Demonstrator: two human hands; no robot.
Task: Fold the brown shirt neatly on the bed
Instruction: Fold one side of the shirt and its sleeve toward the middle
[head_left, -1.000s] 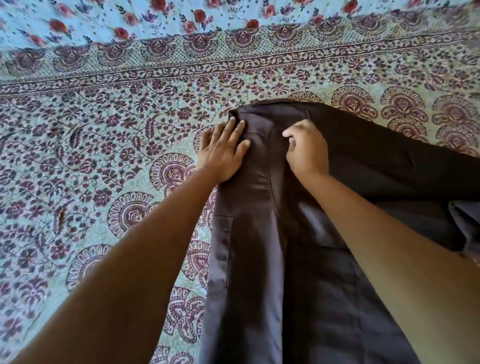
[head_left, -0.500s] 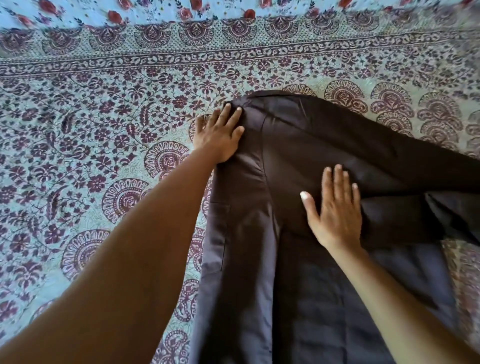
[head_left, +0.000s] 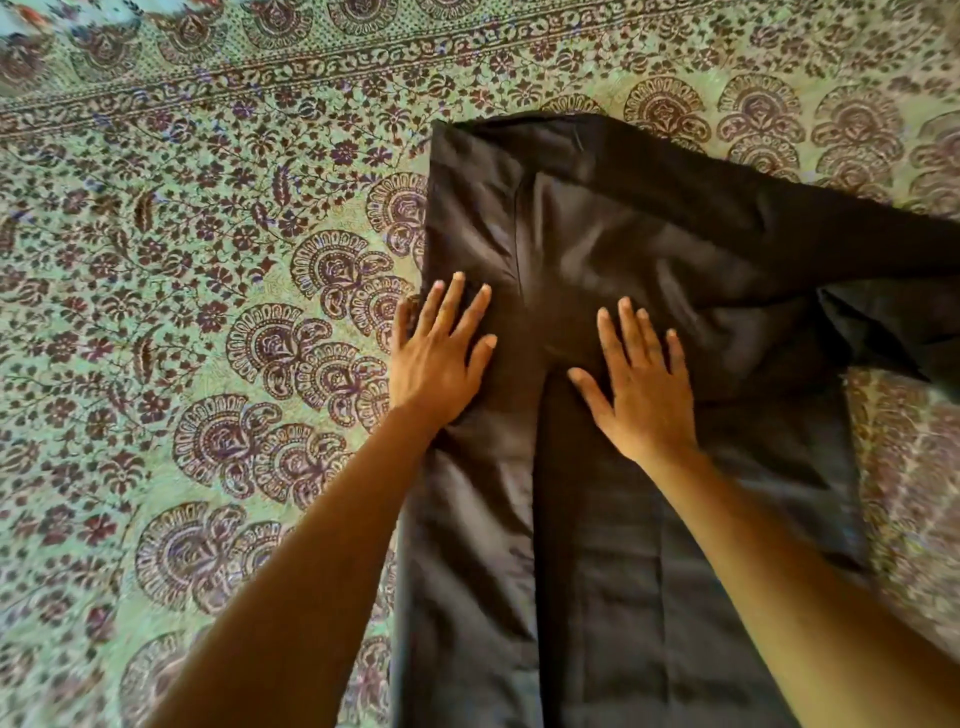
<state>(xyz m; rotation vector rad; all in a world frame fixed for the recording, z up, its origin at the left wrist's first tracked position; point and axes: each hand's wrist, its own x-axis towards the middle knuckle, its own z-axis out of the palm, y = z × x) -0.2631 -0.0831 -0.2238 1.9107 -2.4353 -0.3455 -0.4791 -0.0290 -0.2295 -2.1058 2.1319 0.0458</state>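
Note:
The dark brown shirt (head_left: 613, 218) lies flat on the bed, running from the upper middle down to the bottom edge, with its left side folded in along a lengthwise crease. One sleeve stretches off to the right edge. My left hand (head_left: 441, 353) rests palm down with fingers spread on the shirt's left edge, thumb side partly on the sheet. My right hand (head_left: 636, 382) lies flat on the middle of the shirt, fingers spread. Neither hand grips the fabric.
The bed is covered by a pale green sheet (head_left: 208, 312) printed with dark red flowers and fan motifs. It surrounds the shirt on the left, top and right. A patterned border band (head_left: 260, 83) runs across the far side.
My left hand has slid down the shirt's left edge from the top corner toward me. My right hand, which opened flat from a closed hold, has shifted slightly left beside it.

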